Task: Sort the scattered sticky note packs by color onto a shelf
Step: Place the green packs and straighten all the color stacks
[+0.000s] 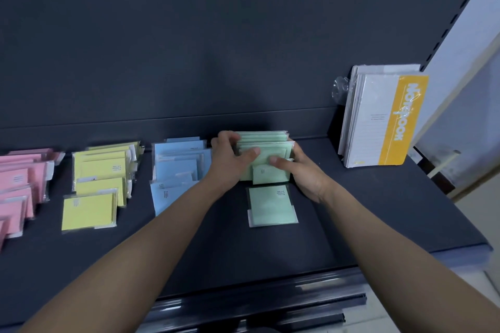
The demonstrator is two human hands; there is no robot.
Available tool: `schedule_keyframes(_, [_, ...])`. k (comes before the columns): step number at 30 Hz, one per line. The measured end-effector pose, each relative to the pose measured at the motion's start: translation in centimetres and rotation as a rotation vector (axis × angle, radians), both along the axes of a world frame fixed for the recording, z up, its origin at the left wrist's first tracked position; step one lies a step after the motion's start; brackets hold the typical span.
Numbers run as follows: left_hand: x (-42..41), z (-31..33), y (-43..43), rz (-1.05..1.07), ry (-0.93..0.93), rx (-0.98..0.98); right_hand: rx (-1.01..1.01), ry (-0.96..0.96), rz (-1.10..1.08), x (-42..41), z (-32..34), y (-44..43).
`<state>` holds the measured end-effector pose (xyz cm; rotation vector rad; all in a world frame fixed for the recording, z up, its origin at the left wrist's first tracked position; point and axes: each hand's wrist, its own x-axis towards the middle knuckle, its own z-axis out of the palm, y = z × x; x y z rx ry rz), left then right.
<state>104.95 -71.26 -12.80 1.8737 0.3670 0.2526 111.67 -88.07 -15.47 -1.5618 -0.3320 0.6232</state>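
Observation:
Four colour groups of wrapped sticky note packs lie on the dark shelf (365,211): pink packs (19,186) at far left, yellow packs (100,181), blue packs (178,167), and a row of green packs (263,143) near the shelf's back. My left hand (230,159) grips the left side of the green row, thumb on top. From the right side my right hand (300,173) grips the same row, thumb across its front. One green pack (270,205) lies flat and apart, just in front of the row.
Several wrapped notebooks with a yellow band (384,116) stand upright at the shelf's right end, against the dark back panel (216,35). The shelf's front edge (270,289) runs below my forearms. A pale wall is to the right.

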Motion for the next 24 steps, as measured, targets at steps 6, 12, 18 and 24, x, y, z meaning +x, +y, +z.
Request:
schedule_keyframes(6, [-0.6,0.3,0.4,-0.099,0.056,0.042,0.116,0.102,-0.02,0.4,0.2,0.6])
schedule_keyframes(12, [-0.6,0.2,0.6,-0.088,0.085,-0.035,0.124,0.1,-0.014,0.4,-0.1,0.6])
schedule_keyframes(18, [-0.1,0.3,1.2,-0.09,0.105,0.023,0.138,0.095,0.011,0.3,0.0,0.5])
schedule_keyframes(24, [0.9,1.7,1.6,-0.136,0.156,-0.047,0.145,0.089,0.01,0.3,0.1,0.6])
